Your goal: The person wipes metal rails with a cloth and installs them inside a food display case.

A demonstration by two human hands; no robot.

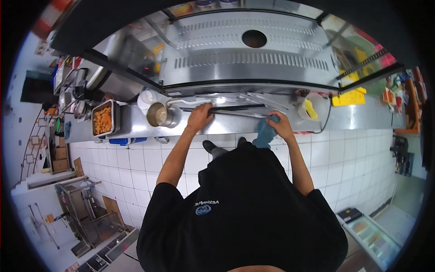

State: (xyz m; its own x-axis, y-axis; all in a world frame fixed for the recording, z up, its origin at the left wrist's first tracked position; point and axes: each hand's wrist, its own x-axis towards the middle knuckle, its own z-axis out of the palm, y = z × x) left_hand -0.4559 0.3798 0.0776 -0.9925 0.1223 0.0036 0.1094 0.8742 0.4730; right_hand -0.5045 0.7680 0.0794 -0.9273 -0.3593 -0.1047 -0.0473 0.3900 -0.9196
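Note:
My left hand (200, 117) is closed round the left part of a dark metal strip (238, 108) that lies over the steel counter (136, 121). My right hand (282, 125) is closed on a blue-grey cloth (265, 134), which hangs over the counter's front edge. The cloth touches the right end of a thin silver rail (240, 113) beside the dark strip. More loose metal strips (267, 100) lie behind, at the foot of a glass-sided display case (249, 65).
Left of my hands stand a metal pot (158, 114), a white tub (147, 99) and a steel tray of orange-brown food (105, 119). To the right are a whitish bucket (312, 108) with something yellow inside, a black cable and a yellow object (349, 97).

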